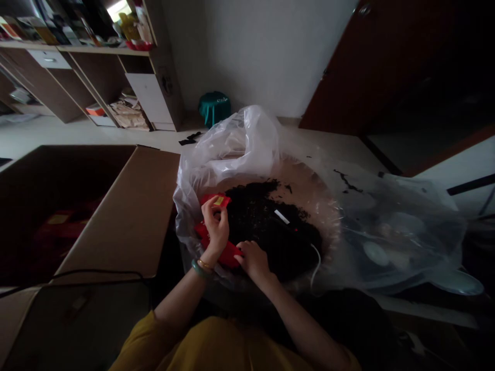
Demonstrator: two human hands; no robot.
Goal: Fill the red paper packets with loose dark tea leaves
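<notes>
My left hand point(216, 226), with bangles at the wrist, is closed with its fingertips on a small red packet point(223, 201) bearing a yellow label. My right hand point(253, 259) pinches the edge of another red piece of packaging point(229, 255) just below. Whether the red parts are one packet or several I cannot tell. Both hands are over the near left side of a wide round container lined with a clear plastic bag point(228, 167). Inside lies a heap of dark, loose, leaf-like material point(251, 221). On the heap rests a black device with a white label point(282, 216) and a white cord point(316, 263).
At left stands an open cardboard box point(127, 206) with red packets point(58, 219) inside. A clear plastic bag point(402, 237) lies at right. Behind are a teal-covered bin or stool point(214, 108), a desk point(147, 103) and a brown door point(367, 67). A black cable point(96, 271) crosses the box.
</notes>
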